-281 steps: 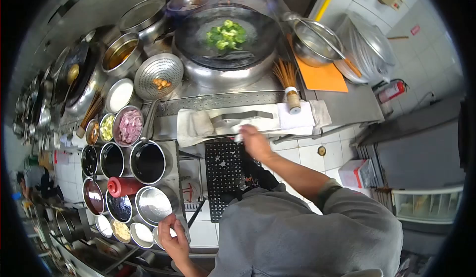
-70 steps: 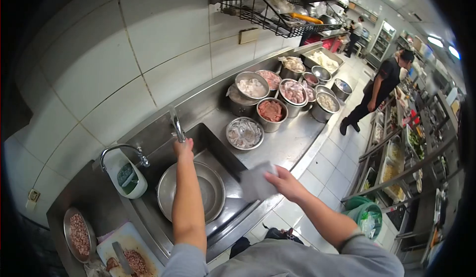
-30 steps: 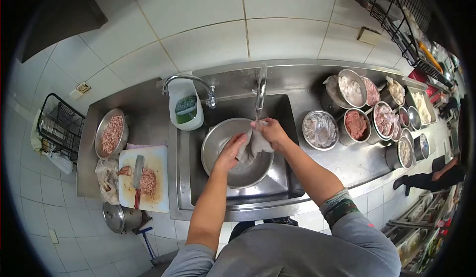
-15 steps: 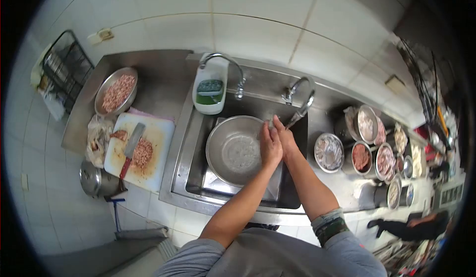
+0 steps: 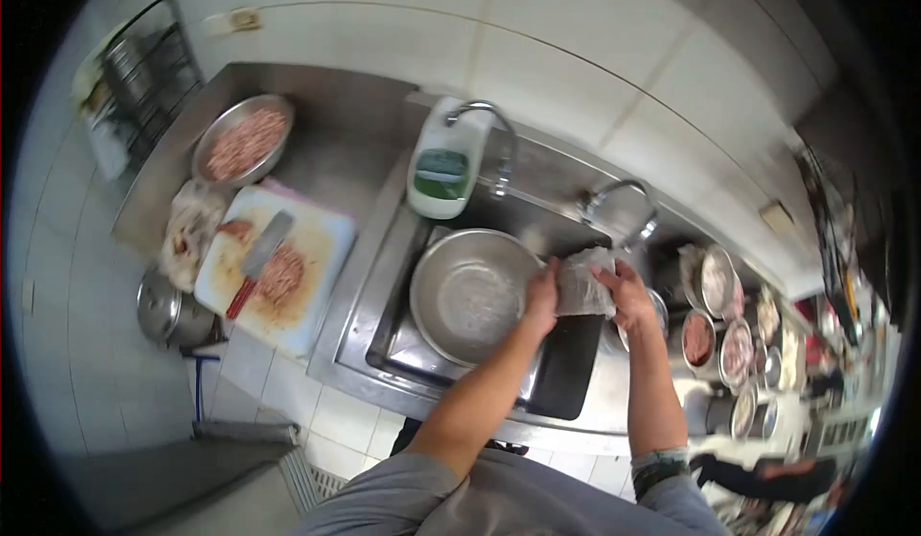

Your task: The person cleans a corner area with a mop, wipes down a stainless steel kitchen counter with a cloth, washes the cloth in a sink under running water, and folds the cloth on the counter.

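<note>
A wet greyish cloth (image 5: 585,283) is stretched between my two hands over the right part of the sink (image 5: 566,383). My left hand (image 5: 542,298) grips its left edge, close to the rim of a metal basin (image 5: 475,296). On the cloth's right side, my right hand (image 5: 625,294) pinches it with thumb and fingers. The basin stands in the sink with a little water visible inside. Just behind my right hand curves a faucet (image 5: 624,191); whether water runs from it cannot be made out.
Left of the sink, a cleaver (image 5: 261,263) lies on a white cutting board (image 5: 321,282) with chopped meat, near a bowl of meat (image 5: 245,141). A white container (image 5: 441,167) hangs behind the basin. Metal pots (image 5: 698,337) stand at right; beyond them is a person (image 5: 767,478).
Over the last second the cloth went from bunched under the faucet, to squeezed between my pressed hands, to spread open. My hands moved right and apart. The view swung left.
</note>
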Motion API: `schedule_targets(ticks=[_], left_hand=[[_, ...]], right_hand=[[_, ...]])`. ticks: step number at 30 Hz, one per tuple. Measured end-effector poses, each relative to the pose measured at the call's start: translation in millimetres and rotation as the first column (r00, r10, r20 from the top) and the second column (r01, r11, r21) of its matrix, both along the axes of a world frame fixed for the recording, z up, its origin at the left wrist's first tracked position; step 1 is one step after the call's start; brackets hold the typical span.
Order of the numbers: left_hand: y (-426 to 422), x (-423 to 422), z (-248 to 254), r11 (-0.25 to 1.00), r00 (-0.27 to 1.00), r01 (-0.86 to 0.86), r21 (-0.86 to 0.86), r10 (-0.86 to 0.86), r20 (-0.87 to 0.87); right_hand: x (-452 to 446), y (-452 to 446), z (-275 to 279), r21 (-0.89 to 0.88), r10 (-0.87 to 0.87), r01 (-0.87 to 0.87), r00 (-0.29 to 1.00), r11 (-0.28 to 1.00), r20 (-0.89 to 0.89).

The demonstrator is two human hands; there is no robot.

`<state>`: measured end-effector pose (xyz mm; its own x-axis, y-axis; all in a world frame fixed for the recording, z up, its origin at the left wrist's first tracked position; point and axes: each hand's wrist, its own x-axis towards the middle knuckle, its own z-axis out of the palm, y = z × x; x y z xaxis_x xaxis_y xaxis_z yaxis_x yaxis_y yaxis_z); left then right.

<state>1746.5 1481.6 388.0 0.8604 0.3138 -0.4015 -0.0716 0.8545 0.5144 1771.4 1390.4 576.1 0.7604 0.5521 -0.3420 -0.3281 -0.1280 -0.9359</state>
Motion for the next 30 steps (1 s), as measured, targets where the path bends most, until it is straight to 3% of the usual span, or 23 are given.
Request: schedule_targets(ticks=[1,2,3,4,5,8,9,12,13,15,17,19,20,21,24,26,30], left_hand=[[15.7,-7.6,-1.9,0.913,0.979,0.007,0.407,0.077,-0.189],[27.3,-16.0,7.7,0.866,0.972,0.036,0.498,0.086,-0.22],[35.1,-23.6,18.4,0.809,0.965,0.062,0.584,0.101,-0.242],[36.8,-28.2,19.9,0.847,0.973,-0.006,0.531,0.129,-0.193],[37.8,-31.5,21.2,0.88,0.974,-0.084,0.468,0.172,-0.149],[48.8,-58.8,32.6,0.986,0.994,-0.081,0.143,0.091,-0.064],[50.1,-62.3,20.2,0.986,0.993,-0.019,0.165,0.037,-0.109],[28.6,-57.7,-34.4,0.858,0.984,-0.011,0.513,0.101,-0.149],[22.2,-52.6,-57.6,0.875,0.964,-0.103,0.473,0.206,-0.17],[33.1,-65.6,-48.7,0.843,0.929,-0.029,0.538,0.222,-0.297],[49.8,-70.6,-54.6,0.779,0.888,-0.001,0.627,0.288,-0.357],[71.0,-79.7,-29.6,0.538,0.848,0.103,0.837,0.392,-0.357],[78.0,-83.3,-15.8,0.398,0.827,0.164,0.903,0.443,-0.345],[81.3,-82.8,-11.0,0.499,0.827,0.141,0.855,0.415,-0.379],[61.4,-62.3,11.2,0.37,0.904,-0.101,0.924,0.421,-0.069],[33.5,-52.7,55.9,0.51,0.969,-0.194,0.838,0.235,0.082],[16.4,-30.9,72.3,0.746,0.979,-0.205,0.634,0.157,0.131]], right_hand=[[12.3,-17.7,-10.5,-0.08,0.033,-0.022,0.991,0.997,0.13],[24.1,-36.0,-29.5,-0.168,0.081,-0.039,0.965,0.985,0.249],[20.7,-42.1,-40.8,-0.141,0.03,-0.002,0.979,0.99,0.201],[17.3,-46.8,-53.9,-0.119,-0.014,0.033,0.988,0.992,0.153],[25.4,-53.9,-85.9,-0.253,-0.034,0.101,0.967,0.962,0.254],[-5.7,-14.7,-83.6,0.087,-0.272,0.27,0.962,0.959,0.006],[-8.3,-6.2,-94.2,0.104,-0.263,0.26,0.965,0.96,0.013],[-16.1,18.9,-119.4,0.108,-0.231,0.226,0.973,0.968,0.033],[-20.8,29.5,-119.7,0.079,-0.218,0.215,0.975,0.974,0.036],[-32.4,44.1,-94.2,0.068,-0.132,0.13,0.991,0.989,0.026],[-20.1,36.0,-110.0,0.013,0.033,-0.036,0.984,0.999,0.173],[-15.7,28.8,-105.6,-0.03,0.106,-0.101,0.964,0.994,0.244],[-16.7,29.4,-94.3,-0.002,0.088,-0.089,0.983,0.996,0.159],[-15.4,30.9,-82.5,0.025,0.068,-0.07,0.995,0.997,0.075],[-6.7,36.1,-76.0,0.142,0.065,-0.05,0.993,0.989,-0.1],[-7.6,40.0,-87.0,0.209,0.018,0.028,0.976,0.978,-0.215],[-3.6,42.7,-93.1,0.335,-0.115,0.296,0.876,0.895,-0.468]])
